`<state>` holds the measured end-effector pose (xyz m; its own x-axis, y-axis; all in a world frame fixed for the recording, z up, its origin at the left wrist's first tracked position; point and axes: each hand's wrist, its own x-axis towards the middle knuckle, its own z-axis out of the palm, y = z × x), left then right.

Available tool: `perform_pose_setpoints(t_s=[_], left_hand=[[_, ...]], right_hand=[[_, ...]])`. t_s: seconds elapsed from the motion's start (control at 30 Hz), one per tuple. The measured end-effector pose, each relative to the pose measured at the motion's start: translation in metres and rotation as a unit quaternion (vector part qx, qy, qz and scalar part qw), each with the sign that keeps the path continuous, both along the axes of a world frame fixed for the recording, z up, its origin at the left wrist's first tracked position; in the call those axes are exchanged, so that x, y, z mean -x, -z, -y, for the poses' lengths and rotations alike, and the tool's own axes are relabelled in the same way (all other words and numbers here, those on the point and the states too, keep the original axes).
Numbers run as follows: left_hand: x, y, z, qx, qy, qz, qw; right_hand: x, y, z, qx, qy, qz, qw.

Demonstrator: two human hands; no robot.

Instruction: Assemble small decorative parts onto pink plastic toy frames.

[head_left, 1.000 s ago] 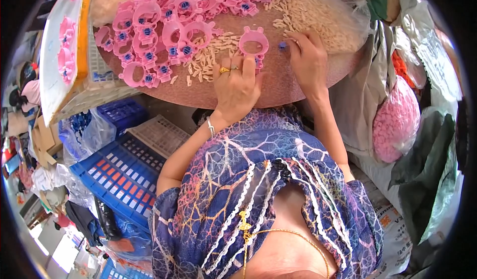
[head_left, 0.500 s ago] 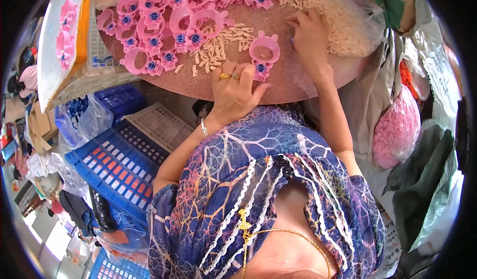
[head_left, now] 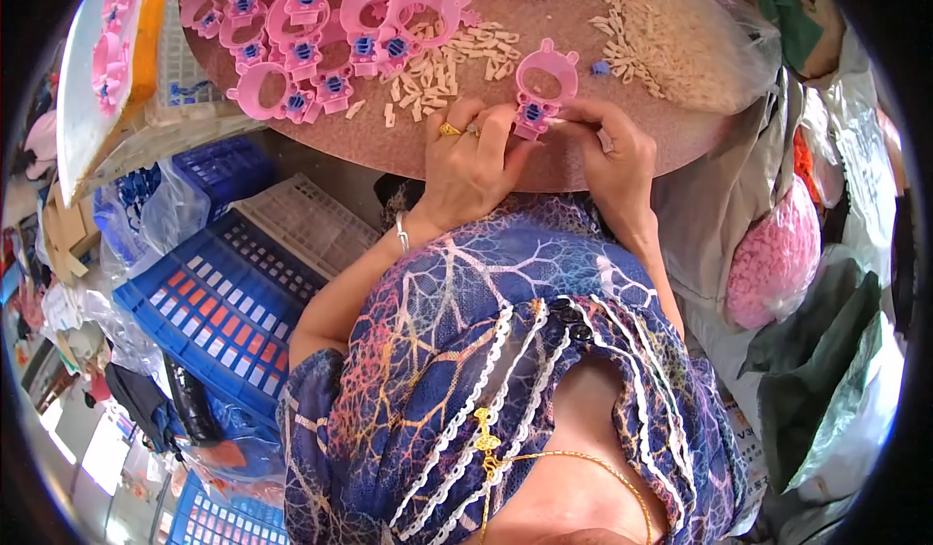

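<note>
So I'm watching this through the head cam from far away, and my read is that we're at the fiddly fitting step. The left hand (head_left: 471, 161) has its thumb and fingers closed on the lower block of a pink plastic ring with little ear nubs (head_left: 535, 98), which stands out just past the fingertips, above the near part of the brown round tabletop (head_left: 544, 20). A small dark-blue plastic insert (head_left: 534, 113) sits in that block. The right hand (head_left: 617, 152) is pinched narrow right beside it, on what looks like a tiny pale strip (head_left: 554, 121), though it's mostly covered so don't quote me. If I'm right, the next move calls for a steady left grip and a careful line-up of the strip against the block before any push; a crooked angle could slip or pop it loose. Nearby there's a loose blue plastic bit (head_left: 600, 68) just beyond the right fingers, a scatter of cream plastic strips (head_left: 428, 88) past the left knuckles, and a pile of similar pink ring pieces (head_left: 302, 69) off to the left.
</note>
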<state>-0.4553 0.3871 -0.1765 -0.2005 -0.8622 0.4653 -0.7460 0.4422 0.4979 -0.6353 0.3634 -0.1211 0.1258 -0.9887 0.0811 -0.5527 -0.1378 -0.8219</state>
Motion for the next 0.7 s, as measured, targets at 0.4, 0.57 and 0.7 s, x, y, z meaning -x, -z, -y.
perform_pose_setpoints(t_s=[0.4, 0.57, 0.7], left_hand=[[0.007, -0.02, 0.009, 0.021, -0.019, 0.002, 1.0], [0.009, -0.013, 0.014, 0.017, -0.007, -0.006, 1.0], [0.01, -0.009, 0.015, -0.004, 0.001, -0.058, 0.998]], right_hand=[[0.006, -0.011, 0.02, 0.133, -0.121, -0.165, 0.97], [0.007, -0.017, 0.037, 0.184, -0.23, -0.205, 0.934], [0.006, -0.029, 0.051, 0.196, -0.309, -0.226, 0.903]])
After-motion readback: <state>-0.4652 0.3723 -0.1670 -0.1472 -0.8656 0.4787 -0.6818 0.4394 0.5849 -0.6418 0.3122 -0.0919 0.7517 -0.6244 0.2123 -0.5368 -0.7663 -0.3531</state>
